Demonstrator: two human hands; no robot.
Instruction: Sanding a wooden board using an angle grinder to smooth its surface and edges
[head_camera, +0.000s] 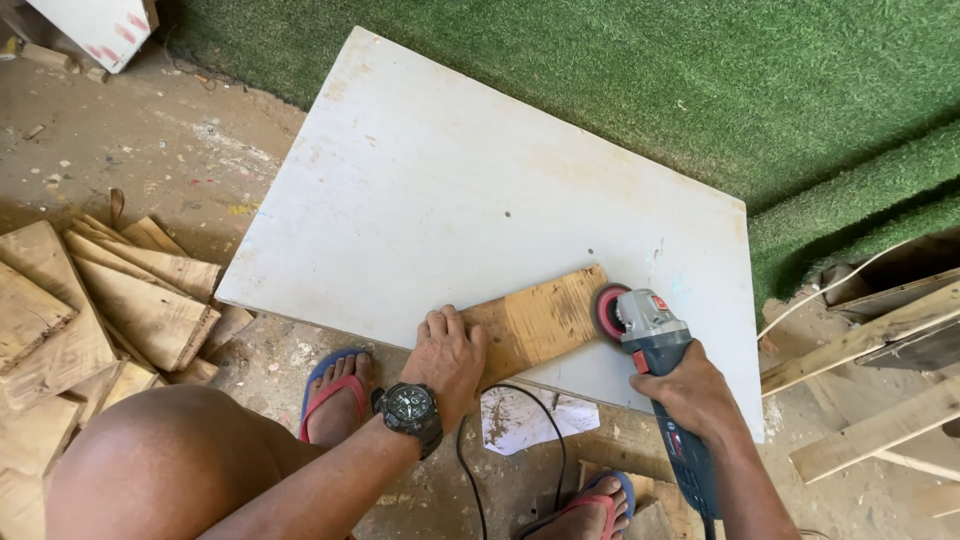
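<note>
- Head view, far left: a pile of rough wooden offcuts (90, 300) lies on the dusty concrete floor (160, 150), beside the person's bare knee (160, 450).
- A blue-and-red flip-flop (335, 392) sits at the near edge of a large white board (450, 180) that lies flat on the floor.
- The left hand (447, 358), a black wristwatch (410, 408) on its wrist, presses palm-down on the near end of a small plywood piece (535, 322); its grip is flat, fingers spread over the wood, not curled around it.
- The plywood piece rests on the white board near the board's front edge, angled up to the right.
- A black power cord (520, 420) loops over the floor and a scrap of paper (535, 418).
- The angle grinder (650, 330), its red disc touching the plywood's right end, is held by the right hand (692, 392), whose grip is wrapped tight around the blue body.
- Right: green artificial turf (700, 90) and wooden battens (870, 340).
</note>
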